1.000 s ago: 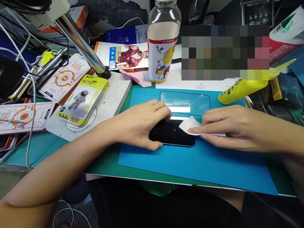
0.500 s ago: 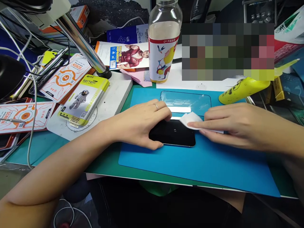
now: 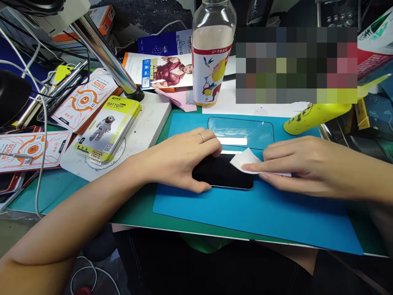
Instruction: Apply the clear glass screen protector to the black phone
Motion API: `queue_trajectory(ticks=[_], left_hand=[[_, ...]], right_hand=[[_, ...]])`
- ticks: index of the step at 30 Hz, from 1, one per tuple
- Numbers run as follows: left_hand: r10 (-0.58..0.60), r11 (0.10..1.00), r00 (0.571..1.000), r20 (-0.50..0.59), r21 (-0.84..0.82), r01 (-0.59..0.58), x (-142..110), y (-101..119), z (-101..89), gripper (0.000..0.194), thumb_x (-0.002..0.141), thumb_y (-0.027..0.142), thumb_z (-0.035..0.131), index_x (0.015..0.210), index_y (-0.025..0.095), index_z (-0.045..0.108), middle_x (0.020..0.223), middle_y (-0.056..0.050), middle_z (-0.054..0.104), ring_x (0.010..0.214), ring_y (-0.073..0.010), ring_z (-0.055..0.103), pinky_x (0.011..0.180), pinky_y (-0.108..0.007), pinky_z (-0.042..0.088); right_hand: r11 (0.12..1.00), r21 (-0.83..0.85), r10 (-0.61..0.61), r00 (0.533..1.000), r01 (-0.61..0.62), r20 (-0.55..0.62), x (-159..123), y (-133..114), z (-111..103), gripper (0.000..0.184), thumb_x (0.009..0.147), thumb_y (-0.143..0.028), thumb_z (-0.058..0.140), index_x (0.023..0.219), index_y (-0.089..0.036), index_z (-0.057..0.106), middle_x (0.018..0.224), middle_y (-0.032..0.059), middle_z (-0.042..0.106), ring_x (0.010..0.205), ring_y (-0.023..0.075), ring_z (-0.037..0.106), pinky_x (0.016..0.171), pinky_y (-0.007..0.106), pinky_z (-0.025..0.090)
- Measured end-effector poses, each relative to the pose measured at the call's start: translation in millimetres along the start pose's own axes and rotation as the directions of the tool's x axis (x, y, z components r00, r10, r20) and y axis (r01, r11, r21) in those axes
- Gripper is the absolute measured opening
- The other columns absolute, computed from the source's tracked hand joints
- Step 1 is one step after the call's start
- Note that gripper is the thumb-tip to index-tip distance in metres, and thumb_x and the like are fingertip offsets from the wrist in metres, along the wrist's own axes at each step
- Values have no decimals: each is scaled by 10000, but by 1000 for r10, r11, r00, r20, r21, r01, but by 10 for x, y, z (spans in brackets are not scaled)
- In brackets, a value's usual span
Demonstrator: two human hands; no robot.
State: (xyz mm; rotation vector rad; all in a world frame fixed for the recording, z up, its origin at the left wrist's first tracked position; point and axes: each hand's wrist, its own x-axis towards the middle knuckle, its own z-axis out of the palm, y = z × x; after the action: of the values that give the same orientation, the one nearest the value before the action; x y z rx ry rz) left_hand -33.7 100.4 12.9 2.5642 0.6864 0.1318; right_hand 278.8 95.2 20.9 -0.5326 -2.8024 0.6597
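A black smartphone [image 3: 229,174] lies screen up on the blue mat [image 3: 245,217]. My left hand [image 3: 187,159] grips its left end, thumb along the near edge and fingers over the far edge. Between the fingers of my right hand [image 3: 301,168] is a folded white wipe [image 3: 247,159], pressed on the right part of the phone's screen. Just behind the phone lies a clear screen protector [image 3: 241,131] with a dark outline and a bright reflection. The left end of the phone is hidden under my left hand.
Battery packs [image 3: 107,129] and screen boxes [image 3: 86,100] are piled at left beside a metal lamp post [image 3: 107,57]. Behind the mat stands a large plastic bottle [image 3: 211,69]. A yellow squeeze bottle [image 3: 316,116] lies at back right. The table's front edge [image 3: 215,237] runs below the mat.
My right hand has moved the wipe slightly toward me over the phone's screen, covering the small mark seen there before. My left hand and the phone have stayed in place.
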Motion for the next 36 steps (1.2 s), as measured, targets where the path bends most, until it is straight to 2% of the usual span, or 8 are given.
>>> queue_trajectory(ticks=[6, 12, 16, 21, 25, 30, 34, 36], left_hand=[[11, 1000, 1000, -16, -4, -11, 2, -8, 10, 448, 861, 440, 796, 1144, 197, 548, 1191, -112, 640, 1093, -295, 596, 883, -387, 490], [7, 1000, 1000, -12, -5, -7, 0, -7, 3, 453, 859, 448, 795, 1147, 201, 548, 1189, -111, 643, 1096, -297, 604, 881, -388, 491], [9, 1000, 1000, -17, -1, -9, -4, -11, 7, 455, 855, 444, 800, 1145, 203, 545, 1196, -114, 645, 1102, -299, 602, 883, -391, 492], [16, 1000, 1000, -23, 4, -16, -8, -21, 18, 464, 857, 455, 804, 1147, 198, 549, 1177, -108, 642, 1073, -290, 599, 873, -386, 486], [12, 1000, 1000, -19, -2, -12, -6, -10, 11, 460, 854, 444, 804, 1147, 196, 551, 1192, -111, 640, 1091, -295, 597, 884, -388, 487], [0, 1000, 1000, 1, 3, 0, 6, 4, -2, 449, 856, 446, 798, 1134, 199, 547, 1186, -113, 646, 1085, -295, 599, 877, -387, 491], [5, 1000, 1000, -13, -6, -5, 1, -9, 7, 459, 851, 444, 803, 1143, 210, 537, 1205, -112, 644, 1106, -299, 601, 897, -386, 491], [13, 1000, 1000, -20, -4, -13, -3, -14, 12, 464, 856, 443, 800, 1152, 206, 533, 1197, -112, 640, 1099, -298, 597, 905, -389, 489]], right_hand=[[993, 122, -10, 993, -4, 117, -16, 10, -69, 343, 1070, -232, 568, 1293, -266, 827, 761, 4, 733, 617, 119, 689, 499, 222, 479], [996, 80, 40, 998, -45, 55, -2, 15, -116, 343, 1046, -220, 577, 1263, -247, 841, 787, 30, 752, 639, 141, 712, 501, 232, 496], [990, 141, 0, 990, -20, 140, -8, 17, -130, 337, 1067, -228, 580, 1274, -294, 837, 733, -7, 712, 600, 117, 683, 502, 212, 490], [992, 107, 51, 993, -62, 110, -21, 33, -114, 351, 1084, -251, 565, 1328, -274, 817, 770, 14, 732, 612, 125, 683, 491, 220, 478], [985, 169, -4, 981, -29, 196, 4, -1, -73, 347, 1096, -278, 559, 1335, -299, 810, 792, 8, 740, 645, 121, 705, 523, 215, 492], [989, 138, 46, 996, -56, 78, 31, 0, 3, 360, 1094, -307, 545, 1350, -289, 798, 830, 27, 767, 684, 154, 732, 546, 240, 510], [984, 176, -16, 987, -12, 160, 29, -4, 42, 351, 1102, -305, 543, 1347, -295, 794, 847, 22, 769, 689, 146, 725, 572, 241, 515], [989, 150, -24, 991, 4, 131, 25, 2, 69, 361, 1112, -295, 529, 1377, -299, 774, 862, 18, 774, 685, 145, 712, 589, 248, 512]])
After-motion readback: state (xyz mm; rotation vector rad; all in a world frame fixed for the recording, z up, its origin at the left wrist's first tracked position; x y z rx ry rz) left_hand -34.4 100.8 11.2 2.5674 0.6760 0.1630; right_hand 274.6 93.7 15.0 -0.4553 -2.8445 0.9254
